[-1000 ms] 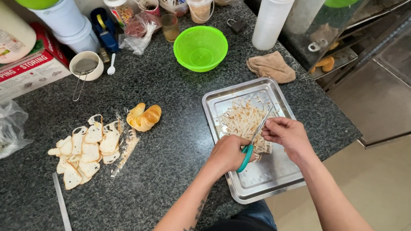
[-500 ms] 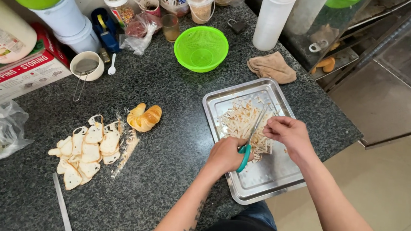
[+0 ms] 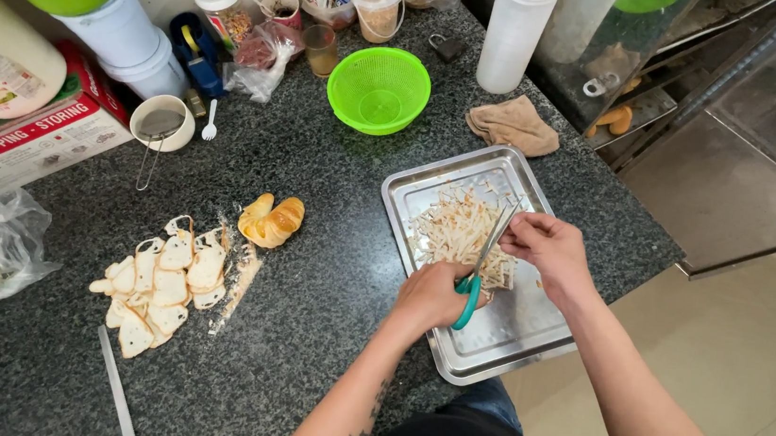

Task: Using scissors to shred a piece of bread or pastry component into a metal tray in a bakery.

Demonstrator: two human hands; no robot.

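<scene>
The left hand is clenched through the teal handles of a pair of scissors, blades angled up and away over the pale strips. The right hand pinches a small bunch of strips between thumb and fingertips, apparently to present it to the blades. The strips lie just beyond and under both hands, heaped in the far half of the metal tray; presumably the tray sits below the cut so that pieces drop into it. Outward on the dark countertop: a folded cloth, a green colander, a bread roll and cut bread pieces
</scene>
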